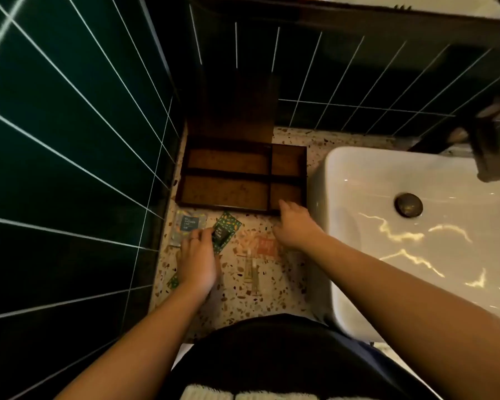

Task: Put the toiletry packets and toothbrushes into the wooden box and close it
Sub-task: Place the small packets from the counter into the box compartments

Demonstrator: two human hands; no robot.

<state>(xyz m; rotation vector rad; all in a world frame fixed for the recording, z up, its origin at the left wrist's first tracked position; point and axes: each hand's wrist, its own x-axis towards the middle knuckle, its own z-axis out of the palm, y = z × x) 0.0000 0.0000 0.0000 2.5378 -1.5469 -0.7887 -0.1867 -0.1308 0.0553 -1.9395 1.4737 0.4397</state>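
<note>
The wooden box [228,172] lies open on the terrazzo counter, its lid [234,108] upright against the tiled wall; all its compartments look bare. In front of it lie a grey-blue packet [186,223], a green comb packet [227,226], an orange packet [257,245] and two wrapped toothbrushes [251,274]. My left hand [198,261] rests on the counter with its fingertips pinching the lower left edge of the green packet. Another green packet [173,281] peeks out beside its wrist. My right hand [295,226] lies at the box's front right corner, fingers on the rim, holding nothing.
A white basin [416,232] with a dark drain and a dark tap [487,151] fills the right side. Dark green tiled walls close off the left and back. The counter strip [272,301] is narrow, and my dark-clothed body meets its front edge.
</note>
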